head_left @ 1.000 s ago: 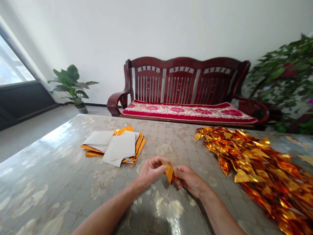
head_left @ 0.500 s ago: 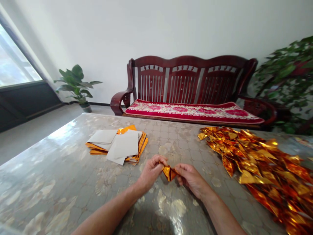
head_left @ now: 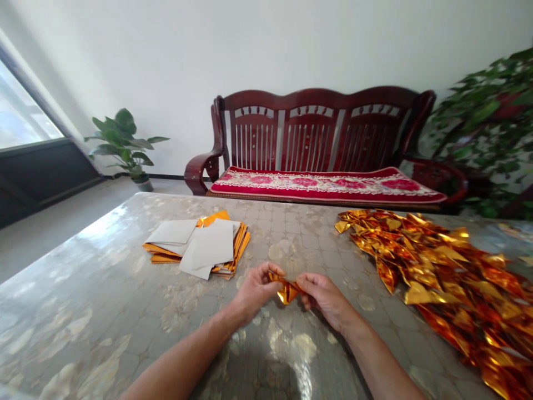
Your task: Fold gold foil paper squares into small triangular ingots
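Glossy grey table covering with pale flowers and a lattice pattern (head_left: 125, 311) is filling the lower part of the frame, while a dark red-brown wooden bench with a slatted back (head_left: 307, 139) is standing behind it at upper centre, a red floral cloth runner (head_left: 325, 185) lying along its seat. Below the centre of the frame, the left hand (head_left: 258, 289) and the right hand (head_left: 322, 294) are facing each other and holding one small, shiny orange-gold foil piece (head_left: 286, 294) between them, each pinching its own side in a narrow grip of thumb and fingers. That piece is showing folds and a low point, so its shaping is looking well under way; whether any crease is lacking I cannot tell, as the fingers are covering both ends. At right and lower right, a large heap of folded orange-gold foil pieces (head_left: 449, 283) is spreading out, apparently making up the done share. At left of centre, a loose stack of flat sheets with grey-white faces and orange-gold edges (head_left: 208, 244) is lying untouched, seemingly making up what is left unfolded
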The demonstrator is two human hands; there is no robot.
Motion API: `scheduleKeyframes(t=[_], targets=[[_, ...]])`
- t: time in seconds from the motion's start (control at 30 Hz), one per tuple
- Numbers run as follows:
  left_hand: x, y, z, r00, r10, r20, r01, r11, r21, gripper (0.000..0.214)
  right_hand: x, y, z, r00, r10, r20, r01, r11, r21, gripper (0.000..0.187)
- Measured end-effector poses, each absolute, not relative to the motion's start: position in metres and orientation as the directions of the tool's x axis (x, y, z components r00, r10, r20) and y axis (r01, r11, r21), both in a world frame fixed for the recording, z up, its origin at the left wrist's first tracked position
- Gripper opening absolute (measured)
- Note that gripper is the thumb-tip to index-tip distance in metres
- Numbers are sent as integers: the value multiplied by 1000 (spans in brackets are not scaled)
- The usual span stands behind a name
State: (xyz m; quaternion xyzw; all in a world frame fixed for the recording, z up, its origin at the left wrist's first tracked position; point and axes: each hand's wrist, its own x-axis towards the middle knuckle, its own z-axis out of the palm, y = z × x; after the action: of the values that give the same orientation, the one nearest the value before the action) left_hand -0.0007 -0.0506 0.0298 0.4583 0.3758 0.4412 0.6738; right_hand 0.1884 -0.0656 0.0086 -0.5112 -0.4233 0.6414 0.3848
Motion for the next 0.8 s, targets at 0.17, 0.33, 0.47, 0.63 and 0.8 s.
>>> scheduleKeyframes(t=[0.17,0.33,0.47,0.63,0.8], targets=[[-2,-51,31,322,942,-95,-253,182,950,17,189,-65,8,-187,930,-316,-39,-328,-944,42],[-4,-51,33,327,939,-104,-205,177,962,14,188,-65,9,-174,939,-296,-20,-304,-952,42],[-9,-49,31,389,919,-63,-133,123,983,17,189,-64,8,-152,947,-282,3,-285,-958,42],[-22,-41,25,511,854,-99,79,69,995,19,192,-62,8,-155,951,-267,29,-266,-964,41],[-31,-37,32,591,807,5,296,-222,929,26,191,-61,7,-133,963,-232,55,-227,-972,34]])
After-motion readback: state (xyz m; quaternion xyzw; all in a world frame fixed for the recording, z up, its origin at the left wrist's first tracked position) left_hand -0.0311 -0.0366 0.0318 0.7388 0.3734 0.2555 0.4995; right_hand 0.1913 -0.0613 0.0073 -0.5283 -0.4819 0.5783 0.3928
